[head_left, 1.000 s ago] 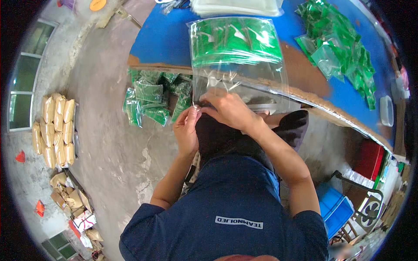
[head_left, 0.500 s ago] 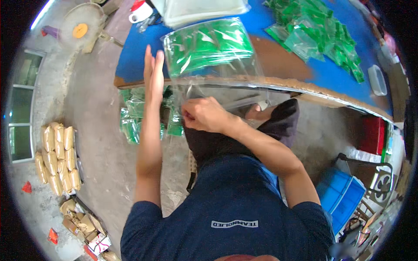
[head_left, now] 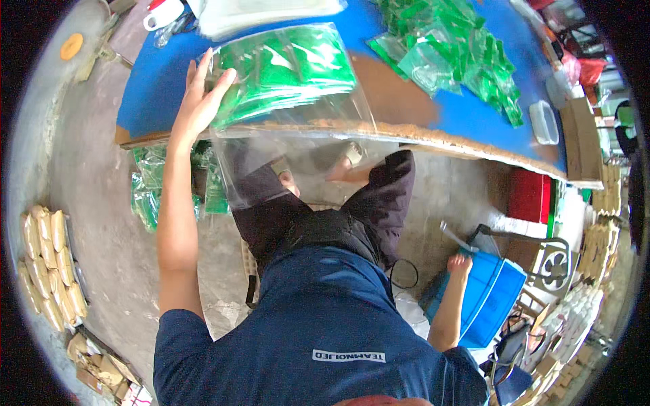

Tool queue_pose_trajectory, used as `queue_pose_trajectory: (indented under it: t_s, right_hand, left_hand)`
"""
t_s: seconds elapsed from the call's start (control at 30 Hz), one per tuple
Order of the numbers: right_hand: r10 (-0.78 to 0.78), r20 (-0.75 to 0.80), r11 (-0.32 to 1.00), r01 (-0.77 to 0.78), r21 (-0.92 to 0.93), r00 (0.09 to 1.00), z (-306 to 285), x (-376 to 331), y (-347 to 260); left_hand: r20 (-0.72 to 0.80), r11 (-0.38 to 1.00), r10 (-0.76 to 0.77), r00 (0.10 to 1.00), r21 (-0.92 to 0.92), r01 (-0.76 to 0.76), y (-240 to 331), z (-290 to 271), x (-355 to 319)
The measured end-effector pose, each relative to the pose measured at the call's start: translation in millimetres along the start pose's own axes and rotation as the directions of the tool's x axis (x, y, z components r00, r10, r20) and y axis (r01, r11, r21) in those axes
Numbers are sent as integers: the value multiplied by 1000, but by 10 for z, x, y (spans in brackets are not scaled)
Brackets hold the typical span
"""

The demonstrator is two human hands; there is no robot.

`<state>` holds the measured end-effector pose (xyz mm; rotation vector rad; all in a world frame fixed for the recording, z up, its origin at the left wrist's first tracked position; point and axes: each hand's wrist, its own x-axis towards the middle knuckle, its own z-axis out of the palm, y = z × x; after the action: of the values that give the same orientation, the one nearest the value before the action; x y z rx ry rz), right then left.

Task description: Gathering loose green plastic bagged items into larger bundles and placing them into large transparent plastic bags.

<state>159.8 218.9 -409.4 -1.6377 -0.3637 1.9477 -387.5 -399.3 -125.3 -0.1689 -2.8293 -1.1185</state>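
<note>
A large clear plastic bag [head_left: 254, 169] full of flat green packets [head_left: 288, 71] lies on the blue table top. Its loose, unfilled end hangs over the front edge toward my lap. My left hand [head_left: 200, 101] rests against the bag's left side, fingers apart, thumb over its edge. Far off to the right, my right hand [head_left: 460, 264] is closed beside a blue plastic crate [head_left: 497, 287]. A thin clear plastic strip [head_left: 453, 235] sticks out from that fist; the fingers hide where it is gripped.
Loose green packets [head_left: 447, 57] are heaped at the table's back right, near a clear plastic tub [head_left: 544, 123]. More green packets [head_left: 145, 203] lie under the table at left. A red box [head_left: 529, 196] stands under the right end. Tan packs [head_left: 51, 260] are stacked on the left floor.
My right hand has swung from the bag's loose end out to the right, beside the blue crate. My left hand's fingers have spread onto the bag's side. The whole view has shifted.
</note>
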Motion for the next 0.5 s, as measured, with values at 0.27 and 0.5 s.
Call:
queue_pose_trajectory:
  t_s: [0.27, 0.5]
  right_hand:
    - [-505, 513, 676, 688, -264, 693, 2301, -1600, 1008]
    - [-280, 954, -124, 990, 74, -106, 3609, -3226, 1198]
  left_hand:
    - [326, 542, 614, 719, 488, -684, 720, 525, -164]
    - [25, 761, 646, 763, -89, -642, 806, -53, -448]
